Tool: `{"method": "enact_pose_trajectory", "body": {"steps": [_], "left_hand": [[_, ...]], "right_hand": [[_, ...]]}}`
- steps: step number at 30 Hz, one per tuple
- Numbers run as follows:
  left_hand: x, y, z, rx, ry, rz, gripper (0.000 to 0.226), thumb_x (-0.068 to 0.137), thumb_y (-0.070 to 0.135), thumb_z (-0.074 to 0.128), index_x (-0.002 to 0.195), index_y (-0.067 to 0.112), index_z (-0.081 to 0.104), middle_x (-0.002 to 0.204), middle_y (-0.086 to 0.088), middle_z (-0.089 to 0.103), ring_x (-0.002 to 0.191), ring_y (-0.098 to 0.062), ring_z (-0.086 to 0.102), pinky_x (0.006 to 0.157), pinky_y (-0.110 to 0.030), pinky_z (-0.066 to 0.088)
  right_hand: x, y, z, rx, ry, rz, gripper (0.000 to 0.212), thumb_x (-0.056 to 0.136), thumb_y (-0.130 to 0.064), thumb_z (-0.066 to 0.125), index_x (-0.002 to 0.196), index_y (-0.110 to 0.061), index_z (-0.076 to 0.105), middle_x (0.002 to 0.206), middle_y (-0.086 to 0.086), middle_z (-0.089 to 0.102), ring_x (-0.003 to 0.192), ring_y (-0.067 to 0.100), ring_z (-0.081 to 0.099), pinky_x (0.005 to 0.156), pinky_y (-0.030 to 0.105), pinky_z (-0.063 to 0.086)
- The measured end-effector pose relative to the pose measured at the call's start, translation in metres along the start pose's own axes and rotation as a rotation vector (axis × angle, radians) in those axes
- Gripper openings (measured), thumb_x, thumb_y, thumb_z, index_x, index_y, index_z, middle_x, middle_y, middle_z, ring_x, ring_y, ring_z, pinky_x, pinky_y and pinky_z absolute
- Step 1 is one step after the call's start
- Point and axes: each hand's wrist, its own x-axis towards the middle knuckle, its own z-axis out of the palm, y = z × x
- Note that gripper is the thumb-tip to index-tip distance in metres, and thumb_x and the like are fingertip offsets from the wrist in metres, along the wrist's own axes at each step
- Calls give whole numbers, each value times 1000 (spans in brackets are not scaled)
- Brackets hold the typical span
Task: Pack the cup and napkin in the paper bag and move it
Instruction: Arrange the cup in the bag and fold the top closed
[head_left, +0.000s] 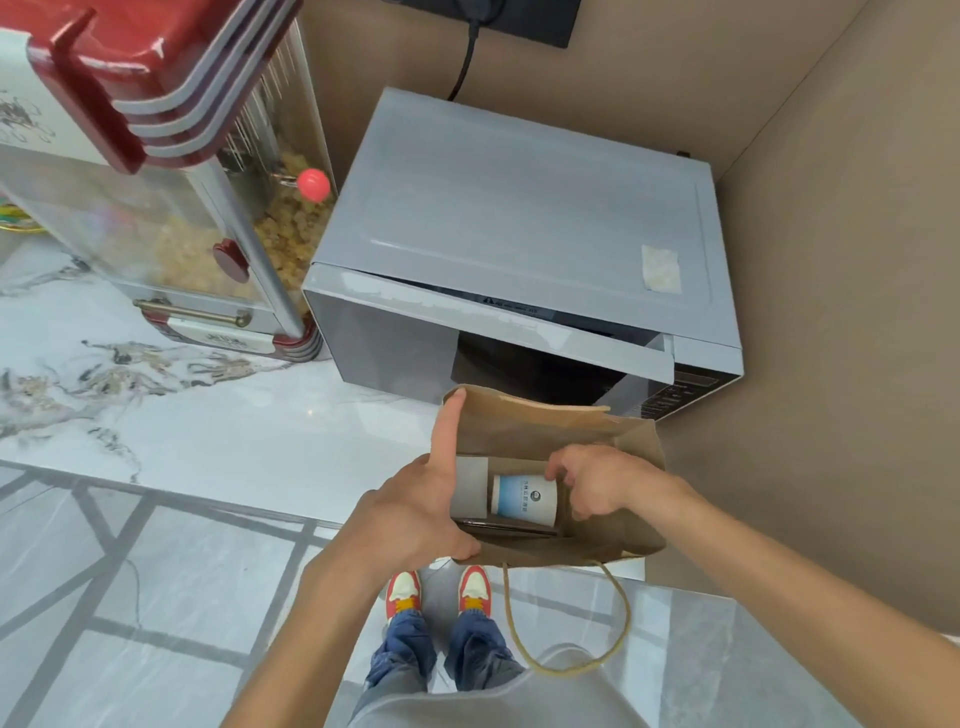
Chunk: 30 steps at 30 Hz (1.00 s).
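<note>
A brown paper bag (613, 436) stands open at the front edge of the marble counter, just before the microwave. Inside it lies a white and blue paper cup (522, 498) on its side. A pale grey flat piece (470, 486), perhaps the napkin, leans against the bag's left inner wall. My left hand (423, 493) grips the bag's left rim, thumb stretched up along the edge. My right hand (597, 480) reaches into the bag, fingers curled at the cup's right end; I cannot tell whether they grip it. A twine handle (621, 613) hangs from the bag's near side.
A grey microwave (519, 223) with its door ajar stands right behind the bag. A red popcorn machine (156, 156) fills the left back of the marble counter (208, 415). Brown walls close in on the right. Below the counter edge are the tiled floor and my shoes.
</note>
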Motion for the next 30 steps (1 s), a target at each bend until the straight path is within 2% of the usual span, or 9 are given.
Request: {"method": "enact_pose_trajectory", "body": {"steps": [4, 7, 12, 19, 21, 22, 25, 27, 30], "left_hand": [[0, -4, 1, -69, -15, 24, 137, 75, 14, 82, 131, 62, -33, 68, -3, 41, 58, -11, 52, 58, -28, 47], [-1, -6, 2, -65, -10, 38, 136, 76, 13, 80, 133, 62, -33, 66, 5, 38, 61, -14, 53, 62, -33, 51], [-1, -7, 3, -37, 10, 41, 137, 75, 13, 80, 131, 63, -34, 69, 6, 40, 60, -16, 53, 64, -37, 51], [1, -11, 3, -44, 23, 49, 136, 77, 15, 80, 129, 66, -35, 66, 6, 39, 64, -20, 59, 71, -44, 58], [1, -12, 4, -67, 30, 62, 135, 77, 15, 80, 129, 68, -33, 77, -5, 56, 62, -18, 58, 68, -41, 58], [1, -13, 5, -80, 32, 68, 135, 77, 15, 80, 130, 68, -32, 93, -14, 63, 62, -17, 57, 66, -39, 57], [0, -14, 6, -99, 44, 91, 135, 76, 15, 81, 131, 67, -31, 117, -20, 63, 60, -12, 54, 61, -31, 50], [0, -15, 7, -97, 55, 98, 133, 77, 14, 80, 132, 65, -30, 110, -21, 62, 58, -12, 52, 59, -29, 49], [2, -16, 8, -110, 59, 83, 133, 77, 15, 80, 132, 65, -29, 81, 1, 51, 69, -15, 60, 71, -39, 59]], "right_hand": [[23, -8, -1, -127, -29, -17, 54, 92, -3, 61, 142, -20, 51, 142, 6, 56, 126, 26, 54, 95, 31, 47], [36, -11, 3, -196, -58, -24, 57, 96, 1, 49, 147, -23, 45, 151, 6, 48, 133, 28, 49, 104, 34, 43], [49, -11, 3, -329, -70, -11, 67, 93, 2, 54, 153, -22, 35, 154, 7, 45, 138, 28, 45, 110, 36, 40], [57, -10, 5, -523, -107, -62, 74, 93, 0, 58, 155, -27, 28, 142, 12, 50, 129, 31, 51, 106, 38, 41], [58, -9, 8, -589, -119, -82, 72, 95, -6, 58, 156, -23, 24, 140, 14, 50, 128, 32, 51, 106, 40, 41], [59, -8, 9, -606, -118, -91, 70, 96, -9, 58, 156, -21, 23, 140, 15, 50, 129, 32, 51, 107, 40, 40], [58, -10, 10, -624, -133, -114, 57, 100, -20, 55, 152, -17, 31, 142, 15, 50, 132, 31, 48, 110, 40, 36], [56, -10, 12, -636, -141, -127, 44, 102, -27, 52, 144, -17, 42, 141, 15, 52, 130, 31, 50, 109, 41, 37], [56, -7, 14, -653, -136, -144, 36, 104, -26, 48, 139, -17, 49, 139, 13, 55, 128, 31, 53, 108, 42, 40]]}}
